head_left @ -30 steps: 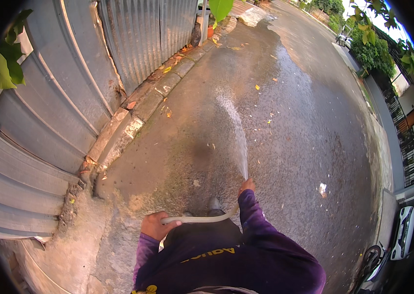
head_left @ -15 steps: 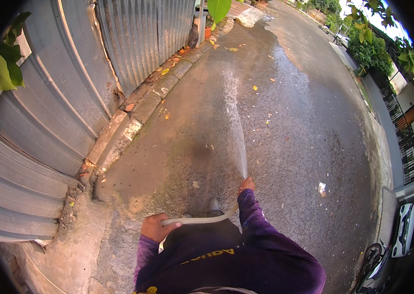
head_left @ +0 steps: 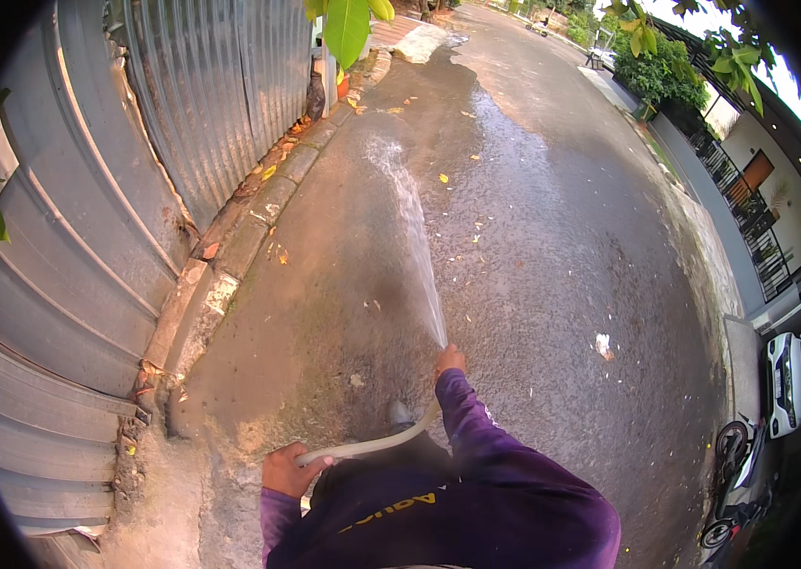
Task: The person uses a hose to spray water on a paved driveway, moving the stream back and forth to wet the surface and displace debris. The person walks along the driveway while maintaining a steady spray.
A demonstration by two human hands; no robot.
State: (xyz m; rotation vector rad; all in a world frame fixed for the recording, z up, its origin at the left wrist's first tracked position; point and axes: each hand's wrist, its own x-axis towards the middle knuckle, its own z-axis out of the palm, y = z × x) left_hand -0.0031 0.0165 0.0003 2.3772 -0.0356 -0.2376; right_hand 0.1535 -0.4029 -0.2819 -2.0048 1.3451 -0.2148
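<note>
A pale, flexible garden hose [head_left: 372, 445] runs in a shallow curve in front of my body, from one hand to the other. My left hand [head_left: 291, 468] is closed round it at the lower left, thumb along the top. Farther forward, my right hand [head_left: 450, 359] grips the hose's end, and its mouth is hidden by the fingers. From there a jet of water [head_left: 414, 218] shoots ahead and slightly left, breaking into spray over the wet asphalt road [head_left: 552, 275]. A shoe tip [head_left: 400, 413] shows below the hose.
Corrugated metal fencing [head_left: 211, 85] and a broken stone kerb [head_left: 263, 199] line the left side. Fallen leaves and a crumpled white scrap [head_left: 603, 345] lie on the road. At right stand a motorcycle [head_left: 734, 474], a white car [head_left: 785, 384] and a gated house. Leaves [head_left: 347, 28] hang overhead.
The view has turned a little to the right, shifting the scene leftward. The water jet now bends more to the left at its far end. Both hands keep their hold on the hose.
</note>
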